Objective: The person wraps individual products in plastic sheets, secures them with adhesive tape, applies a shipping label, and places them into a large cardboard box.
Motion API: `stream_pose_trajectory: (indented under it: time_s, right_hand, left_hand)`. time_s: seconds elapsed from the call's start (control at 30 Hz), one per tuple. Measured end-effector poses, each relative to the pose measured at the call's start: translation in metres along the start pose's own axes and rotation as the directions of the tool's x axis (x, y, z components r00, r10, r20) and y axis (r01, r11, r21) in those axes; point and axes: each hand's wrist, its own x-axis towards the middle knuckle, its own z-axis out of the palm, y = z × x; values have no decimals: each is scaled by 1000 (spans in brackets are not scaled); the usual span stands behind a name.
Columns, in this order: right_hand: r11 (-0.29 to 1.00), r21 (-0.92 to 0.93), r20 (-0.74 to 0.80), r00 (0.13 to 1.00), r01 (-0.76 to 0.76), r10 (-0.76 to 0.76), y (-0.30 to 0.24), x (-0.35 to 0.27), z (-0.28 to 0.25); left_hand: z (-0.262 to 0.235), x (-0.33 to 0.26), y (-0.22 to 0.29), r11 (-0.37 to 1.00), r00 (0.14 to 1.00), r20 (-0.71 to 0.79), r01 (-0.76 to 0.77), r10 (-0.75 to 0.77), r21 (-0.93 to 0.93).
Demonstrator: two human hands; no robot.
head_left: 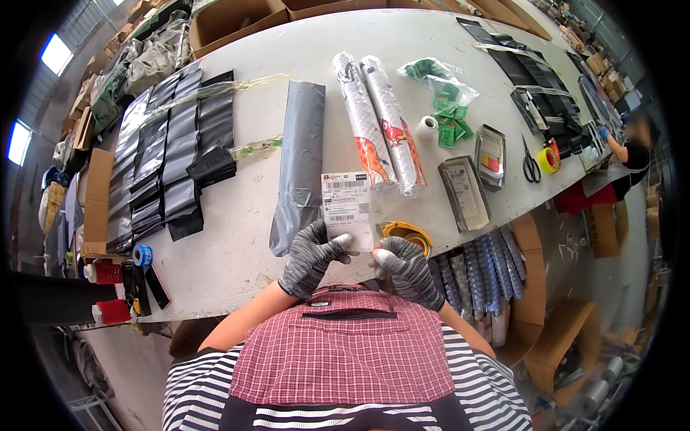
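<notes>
Left grip [313, 260], gloved, is closed on the lower left corner of a white printed label [347, 208]; right grip [408, 269], also gloved, pinches the lower right corner, presumably to keep the sheet flat and its face readable. The label stands raised above the near part of the counter [248, 201]. Just left of it lies a long grey parcel [298, 158], apparently kept within reach. Beyond, two patterned rolls [363, 122] lie side by side, likely for tidiness. Farther left, clear tape strips [260, 80] cross the black bags [172, 151], seemingly to restrain them
</notes>
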Motion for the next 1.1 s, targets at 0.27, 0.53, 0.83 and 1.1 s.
stream_pose_trajectory:
  time_s: [0.27,0.53,0.83,1.1]
  right_hand:
    - [1000,10,-58,998,23,-22,-2,5,7]
    - [741,-572,76,922,353,-381,-6,16,14]
    - [581,-789,-77,904,202,-420,-13,28,-18]
    - [353,-879,-473,680,-321,-559,-1,-47,-227]
  left_hand:
    - [-5,9,8,263,715,224,-502,662,824]
    - [-5,10,8,911,970,242,-126,30,392]
    - [-47,57,39,959,990,60,106,-126,263]
    - [-161,169,63,310,798,245,-468,551,827]
